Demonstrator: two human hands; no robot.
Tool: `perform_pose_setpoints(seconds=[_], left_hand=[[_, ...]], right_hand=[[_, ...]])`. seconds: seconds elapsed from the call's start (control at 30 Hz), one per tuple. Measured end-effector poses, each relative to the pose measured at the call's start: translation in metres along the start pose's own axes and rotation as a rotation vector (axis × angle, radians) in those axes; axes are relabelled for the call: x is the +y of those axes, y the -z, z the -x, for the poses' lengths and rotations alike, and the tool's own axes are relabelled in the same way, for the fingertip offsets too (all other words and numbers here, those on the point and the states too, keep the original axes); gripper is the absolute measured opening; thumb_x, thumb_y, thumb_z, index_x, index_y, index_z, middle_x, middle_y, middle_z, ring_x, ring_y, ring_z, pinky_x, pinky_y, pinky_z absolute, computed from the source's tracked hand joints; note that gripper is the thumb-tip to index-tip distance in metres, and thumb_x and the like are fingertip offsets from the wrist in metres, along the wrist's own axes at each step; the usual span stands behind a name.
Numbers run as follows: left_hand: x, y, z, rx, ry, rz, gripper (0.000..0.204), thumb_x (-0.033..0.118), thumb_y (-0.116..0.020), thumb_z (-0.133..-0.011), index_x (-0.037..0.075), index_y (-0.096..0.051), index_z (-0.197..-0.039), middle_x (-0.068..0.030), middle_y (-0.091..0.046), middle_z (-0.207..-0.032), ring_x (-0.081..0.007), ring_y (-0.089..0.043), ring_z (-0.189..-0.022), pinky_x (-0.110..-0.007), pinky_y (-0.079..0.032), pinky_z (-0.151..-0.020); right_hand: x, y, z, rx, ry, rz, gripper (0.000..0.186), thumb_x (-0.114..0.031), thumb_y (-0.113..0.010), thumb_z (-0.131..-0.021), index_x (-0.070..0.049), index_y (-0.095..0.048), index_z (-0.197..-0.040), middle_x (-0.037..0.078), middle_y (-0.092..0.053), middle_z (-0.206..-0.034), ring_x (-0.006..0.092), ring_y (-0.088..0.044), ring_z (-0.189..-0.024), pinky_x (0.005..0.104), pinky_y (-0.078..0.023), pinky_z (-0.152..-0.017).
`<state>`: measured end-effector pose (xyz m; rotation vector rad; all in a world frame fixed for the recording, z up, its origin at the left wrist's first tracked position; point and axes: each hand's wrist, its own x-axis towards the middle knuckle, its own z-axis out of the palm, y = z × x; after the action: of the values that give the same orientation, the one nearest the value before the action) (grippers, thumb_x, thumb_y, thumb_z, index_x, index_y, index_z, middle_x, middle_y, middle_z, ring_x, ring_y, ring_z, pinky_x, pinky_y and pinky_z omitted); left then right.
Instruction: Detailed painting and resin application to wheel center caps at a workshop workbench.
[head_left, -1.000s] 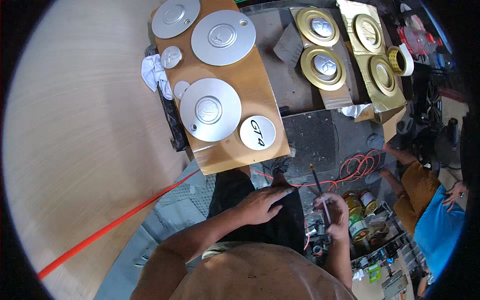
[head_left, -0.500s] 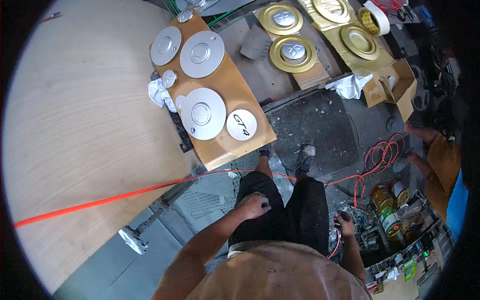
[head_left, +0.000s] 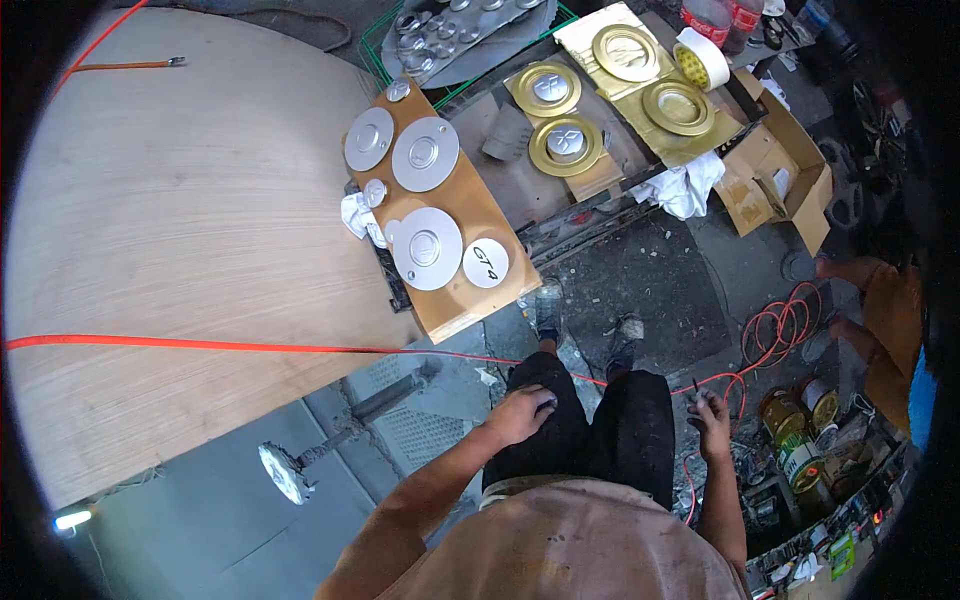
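Observation:
My left hand (head_left: 522, 414) rests by my left thigh with its fingers curled. Something small and dark shows at its fingertips, too little to name. Out past my right knee, my right hand (head_left: 711, 424) is closed around a slim dark tool (head_left: 697, 386) whose tip points forward; its kind is not clear. A thin red hose runs close below that hand. Ahead of me, a brown board (head_left: 470, 215) carries several silver discs (head_left: 425, 155) and a white disc with black lettering (head_left: 486, 263). Gold rings (head_left: 565, 146) with silver centres lie to the right of it.
A red hose (head_left: 240, 346) crosses the wooden tabletop (head_left: 180, 230) and coils on the floor at right. A metal-footed stand (head_left: 285, 473) is at left. Cans (head_left: 800, 465), an open cardboard box (head_left: 770, 165), a tape roll (head_left: 702, 60) and another person's legs (head_left: 885, 310) are at right.
My view has shifted, bringing a tray of small silver parts into sight at the back. My right hand has moved slightly forward, its dark tool now pointing ahead. My left hand stays by the thigh.

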<state>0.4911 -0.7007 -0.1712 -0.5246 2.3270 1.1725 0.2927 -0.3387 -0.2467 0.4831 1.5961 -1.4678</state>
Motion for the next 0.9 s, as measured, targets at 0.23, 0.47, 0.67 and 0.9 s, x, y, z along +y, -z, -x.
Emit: perform_pose_setpoints(seconds=[0.23, 0.47, 0.67, 0.9], left_hand=[[0.058, 0.058, -0.004, 0.236, -0.045, 0.217, 0.029, 0.013, -0.068, -0.086, 0.005, -0.065, -0.113, -0.0181, -0.066, -0.111, -0.0366, -0.063, -0.105, -0.043, -0.052, -0.09], [0.034, 0.103, -0.044, 0.362, -0.542, 0.153, 0.063, 0.005, -0.071, -0.083, 0.005, -0.043, -0.139, -0.018, -0.066, -0.12, -0.0364, -0.067, -0.096, -0.044, -0.054, -0.085], [0.003, 0.113, -0.053, 0.388, -0.522, 0.184, 0.055, 0.009, -0.072, -0.079, 0.002, -0.053, -0.13, -0.0188, -0.064, -0.121, -0.0372, -0.064, -0.106, -0.045, -0.05, -0.097], [-0.025, 0.117, -0.059, 0.409, -0.517, 0.177, 0.065, 0.001, -0.07, -0.078, -0.001, -0.046, -0.138, -0.0226, -0.066, -0.112, -0.0386, -0.067, -0.102, -0.045, -0.052, -0.092]], right_hand=[[-0.101, -0.086, 0.025, -0.424, 0.163, -0.692, 0.073, -0.052, -0.071, -0.083, -0.006, -0.047, -0.134, 0.011, -0.06, -0.117, 0.022, -0.06, -0.1, 0.034, -0.05, -0.081], [-0.127, -0.206, 0.032, -0.761, 0.213, -0.776, 0.095, -0.052, -0.085, -0.065, 0.003, -0.045, -0.132, 0.021, -0.06, -0.115, 0.032, -0.061, -0.104, 0.0426, -0.054, -0.085], [-0.125, -0.271, 0.022, -0.783, 0.186, -0.714, 0.092, -0.055, -0.08, -0.069, 0.004, -0.044, -0.131, 0.021, -0.06, -0.113, 0.0314, -0.061, -0.104, 0.0411, -0.054, -0.085], [-0.122, -0.304, 0.009, -0.764, 0.176, -0.644, 0.09, -0.054, -0.08, -0.072, 0.004, -0.045, -0.132, 0.02, -0.06, -0.112, 0.0311, -0.061, -0.105, 0.0398, -0.054, -0.086]])
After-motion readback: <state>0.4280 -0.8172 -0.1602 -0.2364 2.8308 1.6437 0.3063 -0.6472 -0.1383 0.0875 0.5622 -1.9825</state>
